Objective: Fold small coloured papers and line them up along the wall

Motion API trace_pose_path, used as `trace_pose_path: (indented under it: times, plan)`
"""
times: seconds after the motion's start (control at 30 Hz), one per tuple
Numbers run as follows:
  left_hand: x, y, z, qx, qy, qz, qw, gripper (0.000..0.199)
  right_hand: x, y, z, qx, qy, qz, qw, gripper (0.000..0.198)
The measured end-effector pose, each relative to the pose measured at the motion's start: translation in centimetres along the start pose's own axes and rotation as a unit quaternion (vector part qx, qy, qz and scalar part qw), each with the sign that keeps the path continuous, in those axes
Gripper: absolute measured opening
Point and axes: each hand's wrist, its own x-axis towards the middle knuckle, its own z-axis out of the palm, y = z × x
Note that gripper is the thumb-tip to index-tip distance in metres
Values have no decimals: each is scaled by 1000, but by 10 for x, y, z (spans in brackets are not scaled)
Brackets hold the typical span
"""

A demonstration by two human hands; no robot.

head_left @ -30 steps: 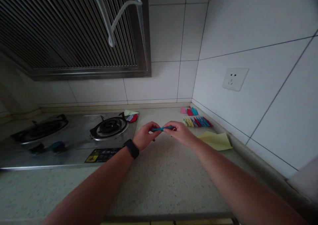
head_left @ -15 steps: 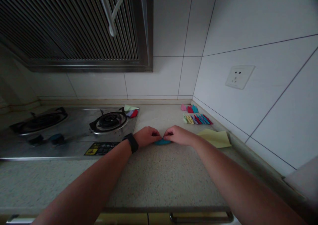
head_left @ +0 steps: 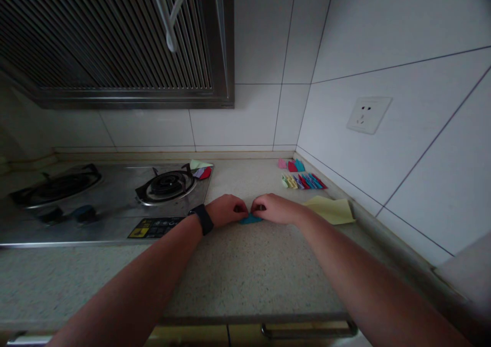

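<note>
A small piece of blue folded paper (head_left: 250, 219) lies on the speckled countertop (head_left: 261, 270). My left hand (head_left: 229, 210), with a black watch on its wrist, pinches the paper's left side. From the other side my right hand (head_left: 273, 208) pinches its right part, the fingertips of both hands almost meeting. The fingers partly cover the paper, so its exact fold is hidden. Beyond my right hand a row of folded paper pieces (head_left: 305, 181) in several colours lies near the wall. Behind that row are pink, red and blue pieces (head_left: 292, 166).
To the right lies a yellow sheet (head_left: 330, 210). A gas stove (head_left: 118, 204) fills the left, with pale, purple and red papers (head_left: 202, 172) at its back corner. Above hangs a range hood (head_left: 134, 101). A socket (head_left: 369, 114) is on the right wall.
The camera view has shifted slightly. Both hands stay at the blue paper, and its visible edge looks a little more angular now.
</note>
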Motion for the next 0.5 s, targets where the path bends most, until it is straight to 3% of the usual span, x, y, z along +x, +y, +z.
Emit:
trace_pose_path:
  times: [0.5]
  plan:
    - [5, 6, 2, 117, 25, 38, 992, 17, -1, -5, -5, -123, 8, -29, 992, 13]
